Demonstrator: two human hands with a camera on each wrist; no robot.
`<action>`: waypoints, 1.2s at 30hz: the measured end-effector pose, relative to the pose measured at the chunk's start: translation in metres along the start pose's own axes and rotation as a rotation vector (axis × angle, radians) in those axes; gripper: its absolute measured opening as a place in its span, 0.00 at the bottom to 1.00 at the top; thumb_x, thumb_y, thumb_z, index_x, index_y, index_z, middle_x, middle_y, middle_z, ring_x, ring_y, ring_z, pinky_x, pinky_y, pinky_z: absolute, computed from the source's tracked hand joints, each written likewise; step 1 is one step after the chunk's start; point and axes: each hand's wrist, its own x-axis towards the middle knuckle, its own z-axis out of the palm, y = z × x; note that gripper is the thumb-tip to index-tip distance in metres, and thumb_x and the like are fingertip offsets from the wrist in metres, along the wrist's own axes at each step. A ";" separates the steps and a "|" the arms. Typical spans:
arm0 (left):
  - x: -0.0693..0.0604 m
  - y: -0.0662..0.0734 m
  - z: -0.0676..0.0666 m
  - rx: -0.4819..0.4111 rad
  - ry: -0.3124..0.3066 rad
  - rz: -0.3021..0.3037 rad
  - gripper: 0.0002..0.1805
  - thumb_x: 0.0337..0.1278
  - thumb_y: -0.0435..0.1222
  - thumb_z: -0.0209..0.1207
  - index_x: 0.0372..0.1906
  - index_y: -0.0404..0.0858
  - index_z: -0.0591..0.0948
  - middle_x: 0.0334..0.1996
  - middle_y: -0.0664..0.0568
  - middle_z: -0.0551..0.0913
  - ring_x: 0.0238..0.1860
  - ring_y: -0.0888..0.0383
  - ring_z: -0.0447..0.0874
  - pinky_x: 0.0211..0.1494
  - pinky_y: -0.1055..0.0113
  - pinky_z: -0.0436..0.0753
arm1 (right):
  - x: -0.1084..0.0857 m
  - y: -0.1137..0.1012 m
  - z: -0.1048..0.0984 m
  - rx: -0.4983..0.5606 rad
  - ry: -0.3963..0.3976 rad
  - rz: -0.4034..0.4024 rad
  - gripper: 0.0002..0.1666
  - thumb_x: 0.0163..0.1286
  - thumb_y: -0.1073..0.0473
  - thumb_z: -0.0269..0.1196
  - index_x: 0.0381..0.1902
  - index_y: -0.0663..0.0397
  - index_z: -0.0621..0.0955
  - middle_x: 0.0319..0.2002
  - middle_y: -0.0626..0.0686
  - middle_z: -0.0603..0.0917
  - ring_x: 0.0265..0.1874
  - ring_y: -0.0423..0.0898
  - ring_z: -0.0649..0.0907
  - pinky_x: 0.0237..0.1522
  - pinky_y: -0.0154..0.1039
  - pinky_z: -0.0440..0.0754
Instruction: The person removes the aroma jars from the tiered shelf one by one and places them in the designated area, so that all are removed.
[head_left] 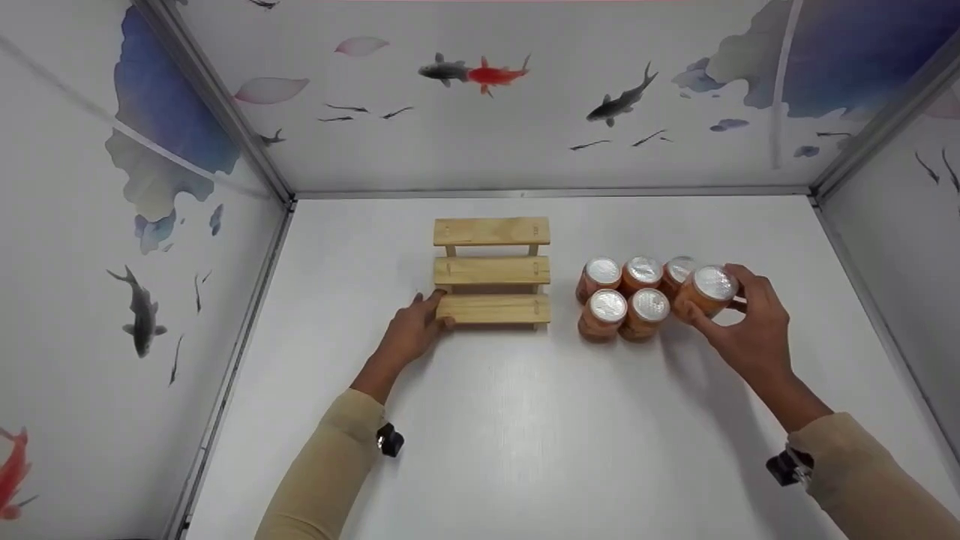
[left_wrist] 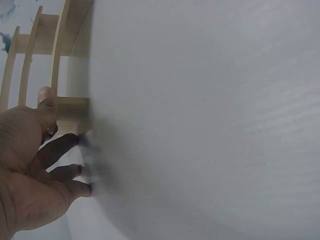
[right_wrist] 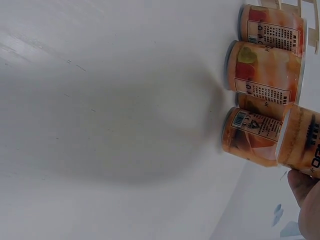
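Observation:
A small three-step wooden rack (head_left: 492, 270) stands on the white table. My left hand (head_left: 411, 330) grips the left end of its lowest step; in the left wrist view the thumb (left_wrist: 46, 95) lies against that plank and the other fingers are bent below. To the right of the rack, several orange-labelled cans (head_left: 602, 322) with silver lids are grouped in two rows. With thumb and fingers round its sides, my right hand (head_left: 750, 330) holds one can (head_left: 714, 285), tilted and raised at the group's right end. The right wrist view shows this held can (right_wrist: 302, 140) above a standing can (right_wrist: 252, 135).
White panels printed with fish and blue blotches enclose the table (head_left: 510, 435) at the back and both sides. A metal edge strip (head_left: 555, 194) runs along the back. Shadows of the arms fall across the tabletop.

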 end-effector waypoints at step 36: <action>0.001 -0.007 0.001 0.011 -0.001 0.030 0.42 0.77 0.60 0.57 0.88 0.48 0.66 0.85 0.31 0.64 0.87 0.33 0.60 0.87 0.37 0.66 | -0.024 0.026 0.026 -0.039 -0.203 0.141 0.49 0.62 0.58 0.85 0.72 0.69 0.72 0.62 0.67 0.79 0.59 0.65 0.85 0.49 0.07 0.68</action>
